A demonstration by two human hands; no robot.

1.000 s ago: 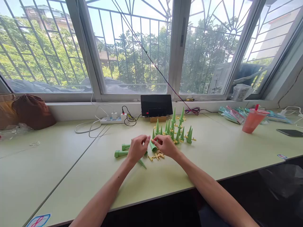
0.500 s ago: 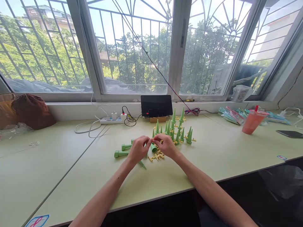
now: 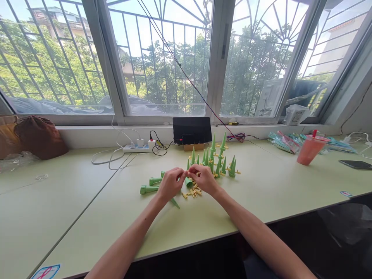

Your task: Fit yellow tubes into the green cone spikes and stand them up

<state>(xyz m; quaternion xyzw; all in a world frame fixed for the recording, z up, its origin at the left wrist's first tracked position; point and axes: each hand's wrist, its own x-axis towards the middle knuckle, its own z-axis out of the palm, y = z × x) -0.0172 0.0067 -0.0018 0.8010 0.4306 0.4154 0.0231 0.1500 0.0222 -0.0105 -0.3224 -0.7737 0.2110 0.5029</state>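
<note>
My left hand (image 3: pixel 172 183) and my right hand (image 3: pixel 203 178) meet fingertip to fingertip above the table. Both are closed in a pinch, and the tiny thing between them is mostly hidden. Just beneath lies a green cone-shaped spike (image 3: pixel 188 182) with its open end toward me. Small yellow valve pieces (image 3: pixel 193 192) are heaped below my right fingers. Beyond my hands stand several green plastic watering spikes (image 3: pixel 217 169), tips up, many with yellow pieces sticking out at the side. To the left, capped green spikes (image 3: pixel 148 189) lie flat, partly covered by my left hand.
A black tablet (image 3: pixel 192 130) leans at the window wall, beside a power strip (image 3: pixel 136 148) with cables. Toward the right are a red drink cup (image 3: pixel 311 150), plastic packets (image 3: pixel 285 142) and a phone (image 3: pixel 356 164). A brown bag (image 3: pixel 40 136) sits far left.
</note>
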